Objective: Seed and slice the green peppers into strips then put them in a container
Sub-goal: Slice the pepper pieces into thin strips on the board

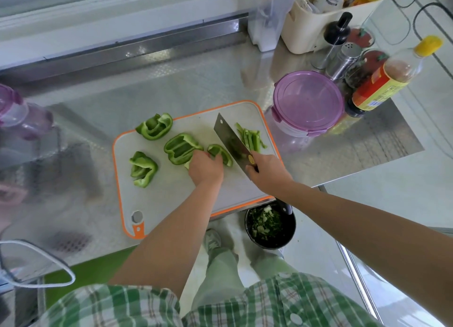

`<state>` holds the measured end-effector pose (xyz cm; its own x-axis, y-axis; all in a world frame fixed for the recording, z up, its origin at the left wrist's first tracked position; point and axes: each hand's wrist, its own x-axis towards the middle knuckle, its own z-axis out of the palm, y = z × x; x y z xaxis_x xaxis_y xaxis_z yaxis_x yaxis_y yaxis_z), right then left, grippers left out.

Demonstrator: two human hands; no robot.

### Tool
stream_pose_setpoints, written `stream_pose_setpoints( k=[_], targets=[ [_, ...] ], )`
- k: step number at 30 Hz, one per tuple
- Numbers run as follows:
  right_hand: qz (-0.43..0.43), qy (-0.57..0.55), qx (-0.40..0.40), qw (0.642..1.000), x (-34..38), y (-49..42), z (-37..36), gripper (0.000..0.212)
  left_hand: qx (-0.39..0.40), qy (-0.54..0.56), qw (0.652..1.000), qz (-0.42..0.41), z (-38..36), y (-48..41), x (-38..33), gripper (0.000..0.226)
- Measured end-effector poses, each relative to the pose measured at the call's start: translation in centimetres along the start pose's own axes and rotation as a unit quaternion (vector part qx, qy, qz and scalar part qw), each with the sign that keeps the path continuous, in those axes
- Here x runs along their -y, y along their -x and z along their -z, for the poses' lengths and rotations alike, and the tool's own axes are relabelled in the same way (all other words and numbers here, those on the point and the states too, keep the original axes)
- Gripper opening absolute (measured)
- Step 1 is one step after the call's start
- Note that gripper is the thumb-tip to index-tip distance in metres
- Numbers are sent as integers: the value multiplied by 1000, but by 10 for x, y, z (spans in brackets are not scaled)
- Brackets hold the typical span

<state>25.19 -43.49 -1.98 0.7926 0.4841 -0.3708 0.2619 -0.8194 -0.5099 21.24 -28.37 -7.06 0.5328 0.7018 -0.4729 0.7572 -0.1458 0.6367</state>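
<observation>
R hand (267, 169) grips cleaver (228, 136) | L hand (204, 167) prob. pinches pepper (219, 151) | board (171, 191) on steel counter (196, 81)

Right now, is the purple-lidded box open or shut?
Shut: the purple lid sits flat on the clear container, covering its whole top.

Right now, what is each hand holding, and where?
The right hand grips the cleaver by its handle; left hand holds a pepper piece at its near end.

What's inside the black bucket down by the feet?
Green and pale pepper scraps lie inside the black bucket. Its bottom is hidden under them, and the table hides its far rim.
</observation>
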Motion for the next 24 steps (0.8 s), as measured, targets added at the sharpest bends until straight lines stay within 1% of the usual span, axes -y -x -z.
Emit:
stream_pose_setpoints(
  k=[4, 6, 8, 9, 11, 13, 16, 18, 22, 24],
  targets=[
    [10, -27, -15, 999, 1, 0, 7, 13, -3, 29, 1000, -3, -5, 0, -10, 30],
    [22, -26, -19, 999, 6, 0, 10, 13, -14, 20, 1000, 1, -8, 1, -14, 32],
    [31, -8, -14, 999, 11, 0, 9, 11, -14, -7, 1000, -17, -11, 1, -16, 21],
    [31, 4, -11, 999, 12, 0, 9, 10, -5, -22, 999, -28, -11, 2, -16, 19],
    [22, 23, -10, 999, 14, -1, 7, 10, 4, -41, 998, -42, -11, 3, -17, 30],
    [15, 29, -9, 999, 14, -1, 6, 7, 5, -44, 998, -50, -7, 4, -19, 35],
    [7, 26, 2, 1000, 15, -1, 7, 6, 17, -42, 997, -55, -2, 6, -22, 35],
    [3, 22, 4, 1000, 18, 0, 8, 9, 22, -44, 997, -54, -1, 5, -23, 34],
    [-7, 22, -18, 1000, 21, 1, 9, 10, -6, -68, 995, -73, -3, 8, -27, 31],
    [-13, 24, -13, 1000, 22, 1, 9, 9, -18, -75, 994, -79, -4, 11, -29, 30]
  ],
)
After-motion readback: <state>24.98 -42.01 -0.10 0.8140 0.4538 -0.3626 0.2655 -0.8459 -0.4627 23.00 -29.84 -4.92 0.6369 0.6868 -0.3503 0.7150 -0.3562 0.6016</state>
